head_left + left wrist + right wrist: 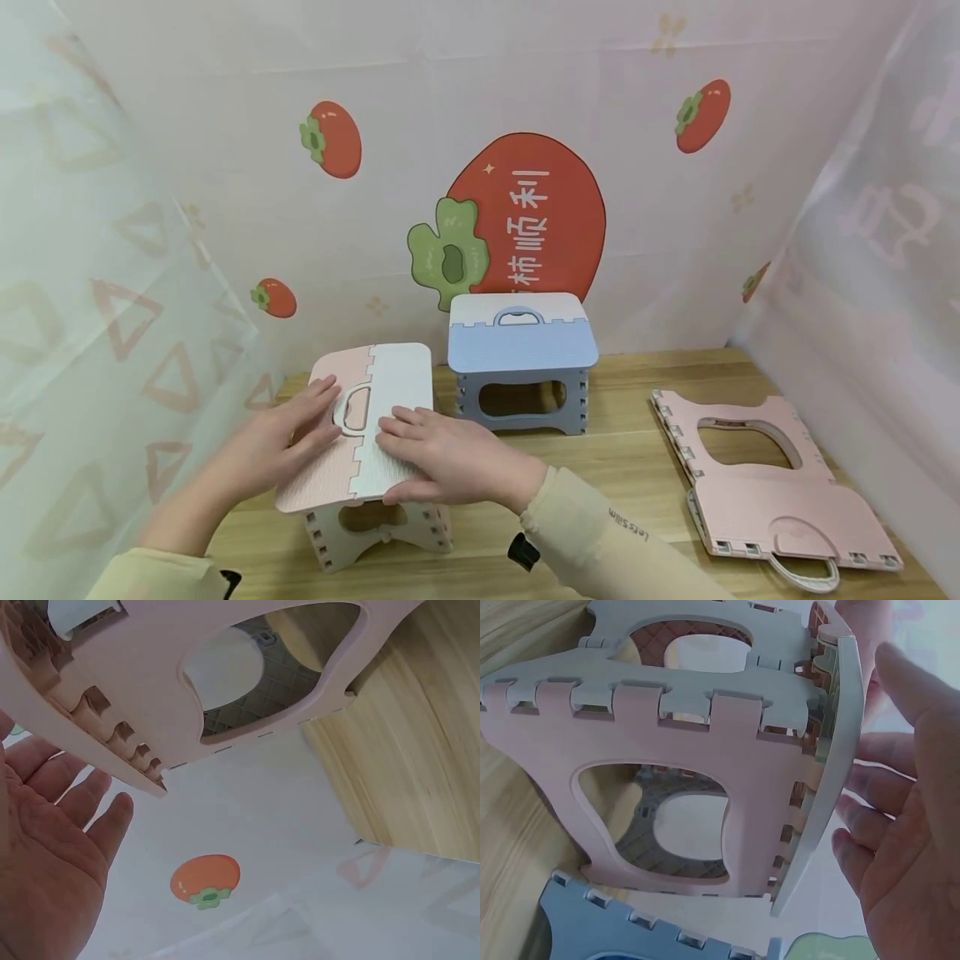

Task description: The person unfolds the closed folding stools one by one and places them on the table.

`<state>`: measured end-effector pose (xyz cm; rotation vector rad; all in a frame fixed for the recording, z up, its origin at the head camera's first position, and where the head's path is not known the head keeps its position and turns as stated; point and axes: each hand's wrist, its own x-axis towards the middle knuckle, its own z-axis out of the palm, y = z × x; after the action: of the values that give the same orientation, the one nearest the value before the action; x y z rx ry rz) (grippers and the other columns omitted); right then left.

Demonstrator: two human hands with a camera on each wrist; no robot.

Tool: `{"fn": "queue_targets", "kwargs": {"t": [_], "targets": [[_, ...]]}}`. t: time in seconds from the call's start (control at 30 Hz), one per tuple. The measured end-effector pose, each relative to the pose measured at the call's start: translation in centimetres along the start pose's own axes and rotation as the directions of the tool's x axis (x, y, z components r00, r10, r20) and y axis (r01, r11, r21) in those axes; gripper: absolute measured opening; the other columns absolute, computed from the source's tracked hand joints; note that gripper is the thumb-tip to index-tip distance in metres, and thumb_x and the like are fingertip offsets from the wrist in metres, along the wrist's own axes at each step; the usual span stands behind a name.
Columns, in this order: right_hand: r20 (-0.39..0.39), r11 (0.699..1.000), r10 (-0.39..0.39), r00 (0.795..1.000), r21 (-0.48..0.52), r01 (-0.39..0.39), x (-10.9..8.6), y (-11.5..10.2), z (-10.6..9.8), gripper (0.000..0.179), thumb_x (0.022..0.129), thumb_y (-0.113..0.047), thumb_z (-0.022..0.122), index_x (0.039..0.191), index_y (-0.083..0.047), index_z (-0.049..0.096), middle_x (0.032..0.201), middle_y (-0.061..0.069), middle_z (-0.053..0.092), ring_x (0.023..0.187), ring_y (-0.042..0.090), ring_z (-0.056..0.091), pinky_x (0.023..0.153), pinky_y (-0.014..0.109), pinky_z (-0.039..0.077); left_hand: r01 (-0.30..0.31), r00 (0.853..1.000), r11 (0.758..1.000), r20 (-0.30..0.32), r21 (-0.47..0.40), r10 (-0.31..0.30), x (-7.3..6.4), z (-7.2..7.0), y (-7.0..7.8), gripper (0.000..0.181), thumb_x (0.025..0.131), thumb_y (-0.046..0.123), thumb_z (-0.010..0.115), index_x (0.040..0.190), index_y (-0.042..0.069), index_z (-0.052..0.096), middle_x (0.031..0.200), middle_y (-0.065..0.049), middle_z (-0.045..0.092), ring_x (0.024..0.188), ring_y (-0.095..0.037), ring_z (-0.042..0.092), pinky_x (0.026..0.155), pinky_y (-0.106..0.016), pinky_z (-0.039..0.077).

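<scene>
A pink and white folding step stool (pixel 401 383) stands unfolded on its legs at the left of the wooden table. My left hand (pixel 281 442) rests palm down on its pink half, fingers stretched beside the small white carry handle (pixel 341 412). On the white half lies my right hand (pixel 457 458), fingers extended and thumb along the near edge. From the left wrist, a pink leg panel (pixel 150 667) with an oval opening shows beside the left hand (pixel 52 847). The right wrist view has the stool's leg panels (pixel 682 742) spread apart, with the right hand (pixel 915 832) against the top.
A blue and white stool (pixel 517 350) stands unfolded behind, near the back wall. At the right, a pink stool (pixel 795 517) lies flat on the wooden table (pixel 600 500), its white handle (pixel 813 581) sticking out toward the front. Printed sheets wall in the back and both sides.
</scene>
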<state>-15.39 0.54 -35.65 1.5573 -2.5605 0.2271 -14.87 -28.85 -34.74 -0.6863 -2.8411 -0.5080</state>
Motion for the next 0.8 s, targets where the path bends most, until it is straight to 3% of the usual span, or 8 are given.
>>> {"fn": "queue_targets", "kwargs": {"t": [0.07, 0.2, 0.33, 0.4, 0.47, 0.57, 0.7, 0.8], "targets": [[-0.002, 1.0, -0.006, 1.0, -0.004, 0.006, -0.1, 0.1, 0.0, 0.07, 0.1, -0.062, 0.05, 0.153, -0.016, 0.049, 0.159, 0.004, 0.046, 0.149, 0.023, 0.038, 0.121, 0.033, 0.035, 0.02, 1.0, 1.0, 0.024, -0.024, -0.019, 0.2, 0.0, 0.2, 0.061, 0.1, 0.039, 0.066, 0.15, 0.006, 0.051, 0.158, -0.012, 0.045, 0.143, -0.04, 0.044, 0.108, -0.058, 0.042], [0.007, 0.999, 0.033, 0.999, -0.016, -0.033, -0.2, 0.4, 0.0, 0.068, 0.103, -0.059, 0.048, 0.155, -0.015, 0.046, 0.161, 0.004, 0.043, 0.15, 0.024, 0.037, 0.121, 0.035, 0.035, 0.005, 1.0, 1.0, 0.016, -0.02, -0.005, 0.5, 0.0, 1.1, 0.061, 0.1, 0.038, 0.067, 0.149, 0.005, 0.053, 0.157, -0.013, 0.047, 0.142, -0.04, 0.045, 0.108, -0.061, 0.042], [0.04, 0.992, 0.129, 0.991, 0.012, -0.13, -0.2, 1.2, 0.4, 0.06, 0.109, -0.048, 0.041, 0.159, -0.015, 0.039, 0.165, 0.002, 0.035, 0.152, 0.021, 0.032, 0.124, 0.033, 0.029, -0.121, 0.991, 0.991, -0.05, 0.059, 0.124, -0.1, 0.6, 2.7, 0.055, 0.095, 0.032, 0.073, 0.143, 0.006, 0.06, 0.149, -0.011, 0.056, 0.136, -0.035, 0.054, 0.105, -0.057, 0.048], [0.06, 0.985, 0.165, 0.984, 0.039, -0.168, -0.2, 1.7, 0.8, 0.056, 0.111, -0.042, 0.038, 0.16, -0.015, 0.036, 0.166, 0.001, 0.032, 0.154, 0.019, 0.028, 0.125, 0.032, 0.025, -0.201, 0.973, 0.974, -0.097, 0.107, 0.211, -0.5, 1.0, 3.5, 0.053, 0.093, 0.03, 0.076, 0.138, 0.007, 0.065, 0.144, -0.009, 0.061, 0.131, -0.032, 0.059, 0.101, -0.053, 0.052], [0.064, 0.979, 0.188, 0.98, 0.063, -0.192, -0.2, 2.2, 1.1, 0.054, 0.112, -0.037, 0.038, 0.16, -0.014, 0.035, 0.167, 0.002, 0.03, 0.154, 0.019, 0.027, 0.126, 0.032, 0.023, -0.274, 0.945, 0.951, -0.142, 0.144, 0.294, -1.0, 1.5, 4.3, 0.049, 0.092, 0.031, 0.077, 0.133, 0.006, 0.068, 0.139, -0.009, 0.065, 0.126, -0.03, 0.063, 0.097, -0.05, 0.054], [0.067, 0.972, 0.208, 0.976, 0.093, -0.214, -0.1, 2.9, 1.4, 0.052, 0.112, -0.028, 0.042, 0.161, -0.013, 0.033, 0.167, 0.002, 0.029, 0.155, 0.019, 0.025, 0.126, 0.033, 0.023, -0.349, 0.909, 0.921, -0.175, 0.175, 0.378, -1.7, 2.3, 5.5, 0.047, 0.097, 0.039, 0.071, 0.131, 0.008, 0.071, 0.136, -0.008, 0.067, 0.124, -0.027, 0.065, 0.1, -0.04, 0.054], [0.073, 0.97, 0.217, 0.973, 0.091, -0.223, 0.0, 3.6, 1.4, 0.057, 0.107, -0.006, 0.048, 0.161, -0.013, 0.032, 0.168, 0.002, 0.028, 0.155, 0.02, 0.024, 0.125, 0.036, 0.027, -0.46, 0.856, 0.872, -0.174, 0.171, 0.486, -2.3, 3.5, 6.8, 0.049, 0.103, 0.046, 0.059, 0.133, 0.008, 0.069, 0.137, -0.008, 0.067, 0.124, -0.029, 0.065, 0.118, -0.025, 0.035], [0.076, 0.973, 0.216, 0.974, 0.062, -0.22, 0.1, 4.0, 1.4, 0.068, 0.1, 0.008, 0.049, 0.161, -0.015, 0.032, 0.168, 0.001, 0.027, 0.155, 0.022, 0.024, 0.123, 0.038, 0.03, -0.533, 0.811, 0.828, -0.175, 0.173, 0.558, -2.5, 4.3, 7.3, 0.049, 0.106, 0.043, 0.054, 0.135, 0.006, 0.067, 0.137, -0.009, 0.066, 0.124, -0.031, 0.065, 0.124, -0.025, 0.023]]}}
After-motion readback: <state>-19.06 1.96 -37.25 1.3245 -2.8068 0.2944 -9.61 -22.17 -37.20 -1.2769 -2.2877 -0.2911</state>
